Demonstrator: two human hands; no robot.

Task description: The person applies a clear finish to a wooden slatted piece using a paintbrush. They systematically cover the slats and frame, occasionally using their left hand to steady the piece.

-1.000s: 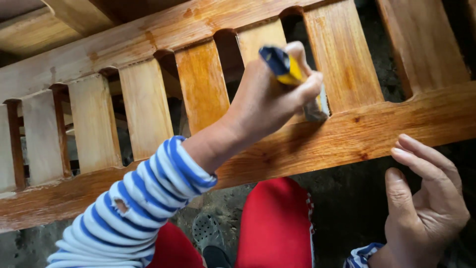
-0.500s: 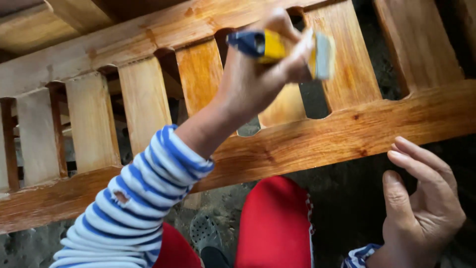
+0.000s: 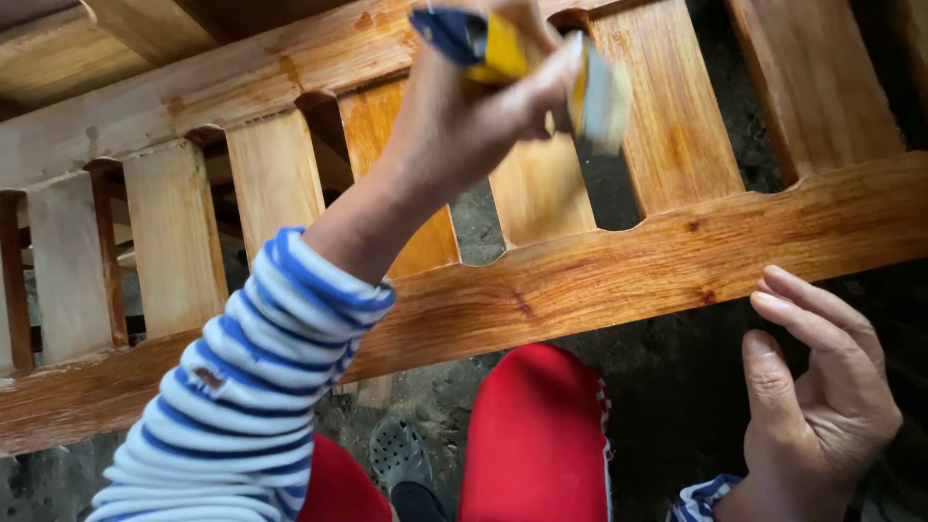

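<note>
Fingers (image 3: 541, 92) of the left hand (image 3: 464, 116) are curled tightly around the blue-and-yellow handle of a flat paintbrush (image 3: 522, 58), whose pale bristle head sticks out to the right of the knuckles and shows blurred. Behind those fingers, and just beyond the bristles, stands the slatted wooden rail frame (image 3: 619, 280), a long piece of orange-brown wood with two lengthwise rails joined by short flat slats. Slats directly behind and to the right of the gripping fingers look darker, glossy and orange; slats far off to their left are paler and dull. Whether the bristles touch the wood cannot be told from the blur. Below the fingers the forearm runs down into a blue-and-white striped sleeve (image 3: 251, 387) with a small tear in the cloth. Well apart, down and to the right of the brush, the right hand (image 3: 822, 396) hangs free with its fingers (image 3: 812, 309) loosely spread and slightly bent, holding nothing, their tips near the lower rail's underside but not touching it. Between the two arms, beneath the lower rail, sit red trouser legs (image 3: 536, 435) and a dark perforated shoe (image 3: 406, 459) on grey gritty ground (image 3: 677, 416).
</note>
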